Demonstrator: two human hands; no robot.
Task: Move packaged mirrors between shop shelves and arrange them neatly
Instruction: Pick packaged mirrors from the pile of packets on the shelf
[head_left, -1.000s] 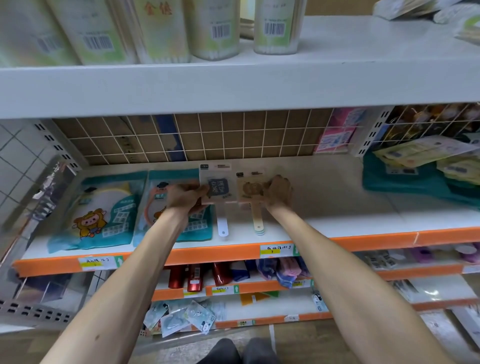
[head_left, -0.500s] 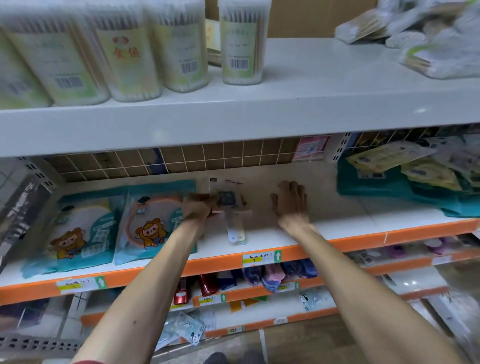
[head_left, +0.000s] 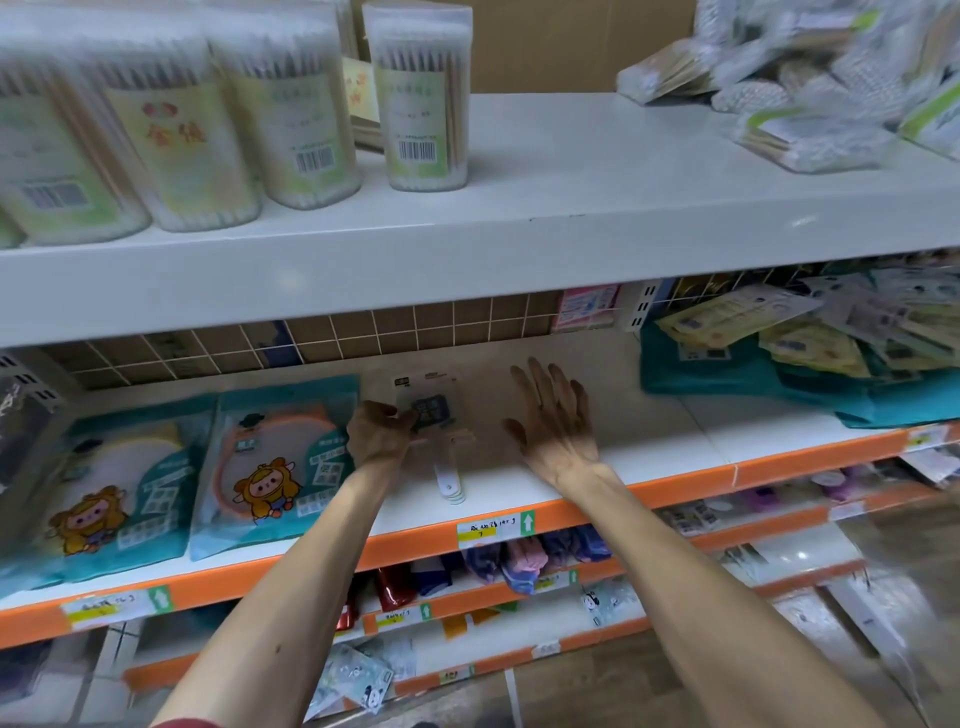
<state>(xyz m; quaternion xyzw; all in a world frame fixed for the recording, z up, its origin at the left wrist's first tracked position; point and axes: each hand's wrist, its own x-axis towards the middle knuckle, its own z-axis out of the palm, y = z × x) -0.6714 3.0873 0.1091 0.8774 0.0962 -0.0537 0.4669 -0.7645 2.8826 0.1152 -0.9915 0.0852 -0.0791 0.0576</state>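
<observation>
A stack of packaged hand mirrors (head_left: 434, 415) in clear sleeves lies flat on the white middle shelf (head_left: 649, 441), their handles pointing toward the orange front edge. My left hand (head_left: 379, 431) grips the stack's left side, thumb on top of the dark mirror face. My right hand (head_left: 550, 415) hovers just right of the stack with fingers spread, holding nothing and apart from the packages.
Two teal cartoon packets (head_left: 270, 467) lie left of the mirrors. A teal pile with loose card packages (head_left: 789, 353) fills the shelf's right end. Cotton swab tubs (head_left: 421, 98) stand on the upper shelf. Lower orange-edged shelves (head_left: 467, 597) hold small goods.
The two mirror packages, side by side a second ago, now lie stacked under my left hand. My right hand let go and lifted away to the right, fingers spread. The view tilted upward.
</observation>
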